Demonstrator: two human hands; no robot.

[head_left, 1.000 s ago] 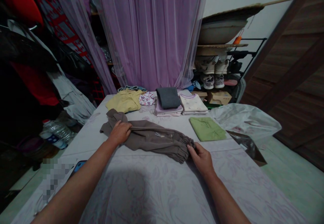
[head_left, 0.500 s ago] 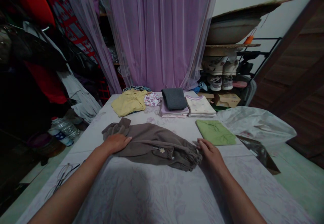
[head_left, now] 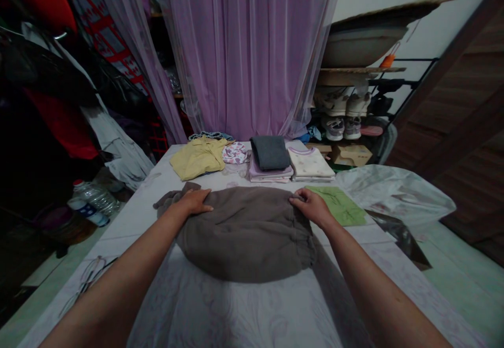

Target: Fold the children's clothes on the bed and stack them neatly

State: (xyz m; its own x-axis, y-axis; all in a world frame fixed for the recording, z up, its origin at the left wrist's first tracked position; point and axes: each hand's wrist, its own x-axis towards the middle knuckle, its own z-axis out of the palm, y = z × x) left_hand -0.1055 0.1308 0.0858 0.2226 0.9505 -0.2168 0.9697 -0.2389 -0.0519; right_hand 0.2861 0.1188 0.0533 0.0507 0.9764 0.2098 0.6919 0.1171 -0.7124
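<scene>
A dark brown garment [head_left: 244,238] with a gathered elastic edge at its right end lies across the white flowered cloth in front of me. I cannot tell its exact kind. My left hand [head_left: 196,202] rests on its upper left part, thumb and fingers apart, beside a bunched piece of the same cloth. At the upper right corner, my right hand [head_left: 311,204] pinches the gathered edge between thumb and fingers. A folded green garment [head_left: 340,206] lies just right of that hand.
Toward the back are a yellow garment [head_left: 199,158], a patterned cloth [head_left: 235,153], a dark grey folded garment [head_left: 270,153] on a stack, and a cream folded shirt [head_left: 311,164]. Glasses [head_left: 88,280] lie at left. A clear plastic bag [head_left: 397,190] is at right.
The brown garment has been opened out toward me into a wider shape, covering its zipped pocket. My right hand has moved up and left onto its edge; my left hand rose slightly.
</scene>
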